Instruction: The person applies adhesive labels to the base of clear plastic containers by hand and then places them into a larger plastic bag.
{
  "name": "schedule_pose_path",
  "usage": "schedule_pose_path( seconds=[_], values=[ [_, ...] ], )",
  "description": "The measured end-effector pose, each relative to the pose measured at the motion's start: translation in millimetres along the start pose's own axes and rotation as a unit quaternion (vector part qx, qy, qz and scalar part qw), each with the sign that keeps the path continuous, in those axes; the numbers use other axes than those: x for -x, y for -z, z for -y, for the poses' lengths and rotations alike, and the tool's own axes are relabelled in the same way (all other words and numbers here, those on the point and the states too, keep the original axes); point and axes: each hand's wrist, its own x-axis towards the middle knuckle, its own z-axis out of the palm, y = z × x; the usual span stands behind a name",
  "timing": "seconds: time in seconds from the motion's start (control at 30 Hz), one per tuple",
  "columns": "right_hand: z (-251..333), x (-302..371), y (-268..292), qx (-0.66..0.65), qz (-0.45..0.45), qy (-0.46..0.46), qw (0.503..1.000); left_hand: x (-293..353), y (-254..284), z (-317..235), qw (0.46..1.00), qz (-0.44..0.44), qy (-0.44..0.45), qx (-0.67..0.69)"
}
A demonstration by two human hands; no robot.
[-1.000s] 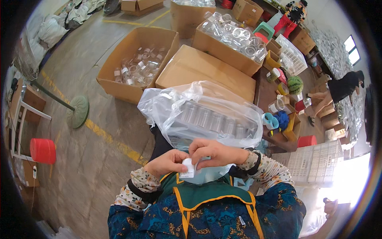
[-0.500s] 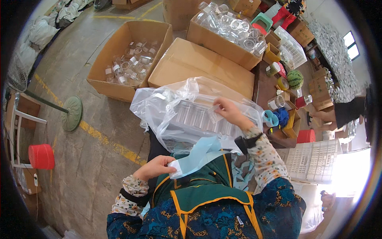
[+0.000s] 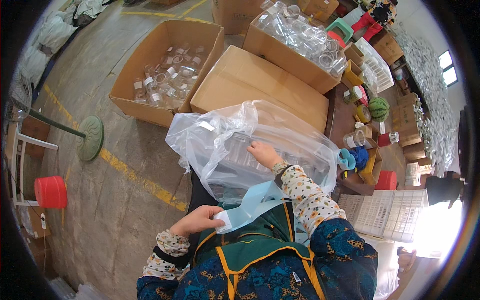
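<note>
In my left hand is the end of a light blue strip of label backing, pinched between thumb and fingers. A white label shows at that end, and the strip curls up across my green apron. My right hand reaches in among a row of clear jars, lying in an open clear plastic bag before me. Its fingers are bent close together against a jar. Whatever they grip is hidden beneath them.
Behind the bag lies a closed cardboard box. Open boxes of clear jars flank it. To the right, a dark table bears jars, a watermelon and a tape roll. A fan base and a red stool stand left.
My right hand has moved left and down onto the jars; the small clear piece it pinched no longer shows. My left hand still holds the strip. The view has shifted slightly.
</note>
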Motion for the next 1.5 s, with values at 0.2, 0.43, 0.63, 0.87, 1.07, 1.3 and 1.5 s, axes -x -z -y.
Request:
schedule_pose_path(
  seconds=[0.2,0.43,0.63,0.87,1.07,1.3,1.5],
  values=[
    [10,13,22,-0.022,-0.079,-0.053,0.995,-1,-2,-5,1.0,-0.009,-0.002,0.017],
    [26,39,-11,0.001,-0.128,-0.021,0.992,-4,-18,-22,0.992,-0.05,-0.033,-0.115],
    [113,68,131,-0.539,0.057,-0.026,0.84,-10,-43,-42,0.923,-0.121,-0.1,-0.351],
    [118,154,169,-0.603,0.047,0.003,0.796,-6,-56,-57,0.943,0.023,-0.209,-0.257],
    [152,160,214,-0.367,-0.069,0.108,0.921,-3,-78,-57,0.975,0.049,-0.118,-0.183],
    [171,153,208,-0.518,-0.06,0.216,0.825,12,-95,-57,0.992,0.099,-0.082,-0.013],
    [145,158,189,-0.622,-0.162,0.116,0.757,6,-69,-35,0.999,0.026,-0.026,0.023]
  ],
)
